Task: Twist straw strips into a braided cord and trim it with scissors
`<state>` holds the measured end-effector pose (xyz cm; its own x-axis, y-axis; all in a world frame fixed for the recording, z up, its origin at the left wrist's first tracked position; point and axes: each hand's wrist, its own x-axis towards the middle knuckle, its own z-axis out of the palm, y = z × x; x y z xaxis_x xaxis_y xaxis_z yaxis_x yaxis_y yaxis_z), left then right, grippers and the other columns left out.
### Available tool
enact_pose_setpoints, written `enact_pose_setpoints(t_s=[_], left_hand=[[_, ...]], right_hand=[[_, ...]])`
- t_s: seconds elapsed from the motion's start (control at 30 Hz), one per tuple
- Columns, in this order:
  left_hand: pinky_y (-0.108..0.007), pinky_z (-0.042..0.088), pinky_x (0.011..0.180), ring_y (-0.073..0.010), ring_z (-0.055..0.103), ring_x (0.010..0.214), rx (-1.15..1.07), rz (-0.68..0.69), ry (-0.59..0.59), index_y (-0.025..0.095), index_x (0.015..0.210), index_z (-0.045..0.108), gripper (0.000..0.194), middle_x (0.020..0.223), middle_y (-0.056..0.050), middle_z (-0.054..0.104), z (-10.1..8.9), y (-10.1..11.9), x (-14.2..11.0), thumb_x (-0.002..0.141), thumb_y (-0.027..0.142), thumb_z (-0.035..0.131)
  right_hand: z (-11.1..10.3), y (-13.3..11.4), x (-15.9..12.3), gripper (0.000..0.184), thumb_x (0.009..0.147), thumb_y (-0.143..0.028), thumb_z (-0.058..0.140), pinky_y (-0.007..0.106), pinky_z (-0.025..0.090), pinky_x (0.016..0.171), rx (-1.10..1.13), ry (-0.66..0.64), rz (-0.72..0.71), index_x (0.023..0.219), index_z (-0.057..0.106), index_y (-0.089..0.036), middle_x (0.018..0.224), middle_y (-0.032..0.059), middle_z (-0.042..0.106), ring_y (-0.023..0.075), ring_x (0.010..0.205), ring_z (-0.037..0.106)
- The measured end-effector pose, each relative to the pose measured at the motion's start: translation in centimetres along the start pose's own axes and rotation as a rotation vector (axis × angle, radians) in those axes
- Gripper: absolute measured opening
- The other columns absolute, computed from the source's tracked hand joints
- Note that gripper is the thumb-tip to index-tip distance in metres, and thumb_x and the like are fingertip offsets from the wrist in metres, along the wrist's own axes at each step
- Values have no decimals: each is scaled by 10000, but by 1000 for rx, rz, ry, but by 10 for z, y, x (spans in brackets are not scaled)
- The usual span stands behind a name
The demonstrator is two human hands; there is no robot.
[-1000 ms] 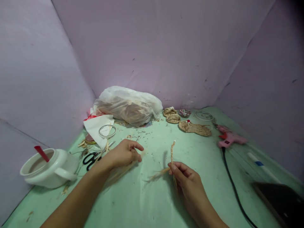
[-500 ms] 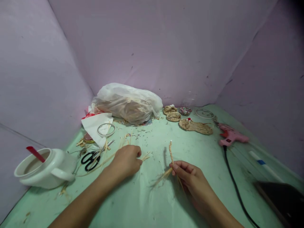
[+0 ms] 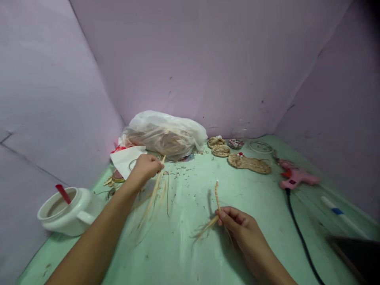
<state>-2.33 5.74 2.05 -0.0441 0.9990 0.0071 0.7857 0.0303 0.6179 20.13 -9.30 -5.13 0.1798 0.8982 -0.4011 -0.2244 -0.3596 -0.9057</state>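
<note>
My left hand [image 3: 147, 166] is closed round the top of a bundle of pale dried-fibre strands [image 3: 154, 194], which hangs down over the table. Between the thumb and fingers of my right hand [image 3: 240, 226] is a short braided fibre cord [image 3: 216, 194]. The cord stands upright with a white tip, and its loose, frayed ends fan out to the left below the fingers. A white paper sheet [image 3: 118, 158] and a ring, partly covered, lie just behind my left hand. The scissors are hidden by my left arm.
A plastic bag of fibre [image 3: 166, 134] lies against the back wall. Woven pieces [image 3: 251, 163] and a dish of beads [image 3: 236, 143] sit at back right. A pink glue gun [image 3: 298, 176] with a black cord is at right, a white pot [image 3: 73, 213] at left.
My left hand has moved up and away, now lifting a bundle of fibre strands. My right hand still holds the braid in nearly the same place. The view has shifted slightly.
</note>
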Motion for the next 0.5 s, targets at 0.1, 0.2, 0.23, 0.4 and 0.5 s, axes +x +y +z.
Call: enact_pose_setpoints(t_s=[0.1,0.2,0.23,0.4,0.5], left_hand=[[-264,339,457,-173,507,454,138,-77,-70,157,435,525,133,369,-20,466,24,-1,20,543,204,587],[-289,380,513,-237,576,574,251,-117,-86,168,417,515,144,431,-61,537,45,0,27,507,220,614],[-301,389,532,-257,588,614,279,-121,-83,169,426,518,139,467,-77,563,48,1,27,507,229,613],[-325,385,608,-296,595,761,320,-70,-49,171,458,512,73,636,-127,624,53,5,20,516,153,551],[-289,363,582,-247,584,717,241,-2,-94,175,460,501,86,582,-75,589,49,8,13,534,134,516]], right_hand=[[0,0,1,318,607,-434,674,205,205,417,-10,-5,-21,560,548,-146,501,-21,453,71,441,315],[0,1,2,311,622,-429,662,206,230,419,-5,-19,-33,550,546,-149,516,-13,467,81,454,343],[1,1,2,308,624,-424,660,205,234,419,-2,-20,-37,547,547,-149,521,-11,470,81,456,347],[2,1,2,293,637,-409,647,208,181,395,-10,-24,-35,539,544,-153,482,-29,436,66,416,297],[3,0,2,291,651,-405,634,213,144,389,-14,-15,-37,540,543,-152,468,-39,419,57,398,265]])
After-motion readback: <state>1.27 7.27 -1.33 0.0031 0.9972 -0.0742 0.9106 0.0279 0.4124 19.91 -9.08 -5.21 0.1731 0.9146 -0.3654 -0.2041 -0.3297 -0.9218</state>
